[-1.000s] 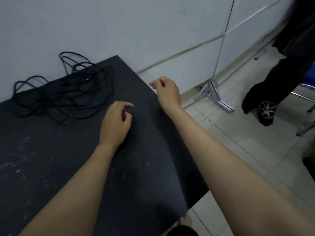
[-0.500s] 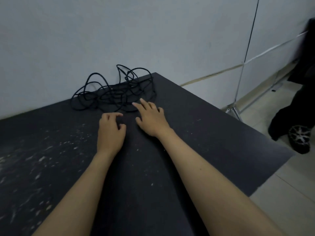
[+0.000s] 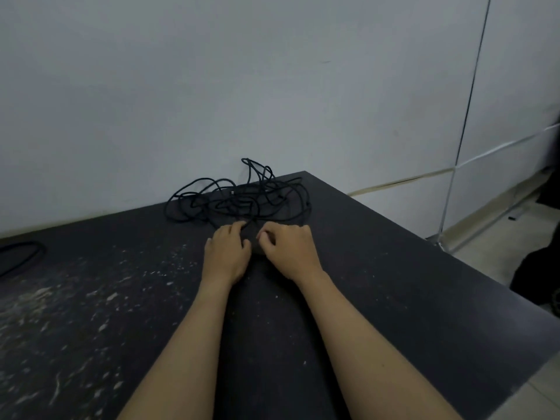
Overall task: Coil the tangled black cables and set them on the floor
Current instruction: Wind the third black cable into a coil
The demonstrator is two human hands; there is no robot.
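A tangle of black cables (image 3: 239, 198) lies on the black table (image 3: 378, 268), at its far edge against the wall. Both my hands are at the near edge of the tangle. My left hand (image 3: 227, 253) lies palm down, and its curled fingertips reach the nearest strand. The dark table hides whether they hold it. My right hand (image 3: 291, 250) is beside it, knuckles up, with thumb and forefinger pinched together on a strand at the front of the pile.
White specks and scuffs (image 3: 91, 298) cover the left half of the table. Another dark cable loop (image 3: 21, 253) lies at the far left edge. Light tiled floor (image 3: 539, 398) shows past the table's right edge, where a person in dark clothes (image 3: 542, 268) stands.
The view has swung left and centred on the tangle. Both hands have moved forward to the cables. My right hand's fingers, spread half a second ago, have curled into a pinch.
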